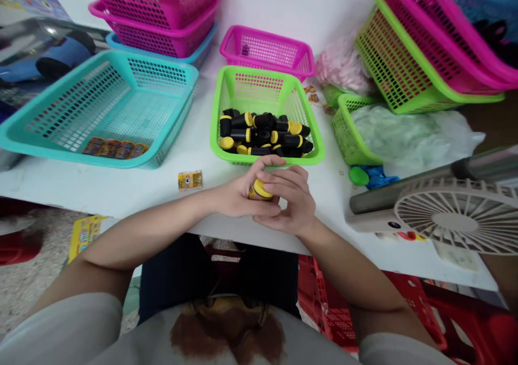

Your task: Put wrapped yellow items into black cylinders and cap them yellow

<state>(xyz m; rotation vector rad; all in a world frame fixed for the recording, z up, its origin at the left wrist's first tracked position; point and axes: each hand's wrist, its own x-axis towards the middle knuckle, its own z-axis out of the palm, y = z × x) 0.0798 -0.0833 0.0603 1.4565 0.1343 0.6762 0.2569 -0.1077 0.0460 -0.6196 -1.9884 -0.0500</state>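
My left hand (238,195) and my right hand (291,200) meet at the near edge of the white table (121,184). Both are closed around one small cylinder with a yellow end and a printed wrapper (259,190). Just beyond my fingers stands a green basket (226,92) holding several black and yellow cylinders (263,134). A small wrapped yellow packet (190,180) lies on the table to the left of my left hand.
A teal basket (101,106) at the left holds a row of wrapped packets (115,148). Stacked pink baskets (162,14) stand behind, a pink basket (267,49) behind the green one. At right are tilted baskets (424,46), a plastic bag (413,133) and a fan (453,214).
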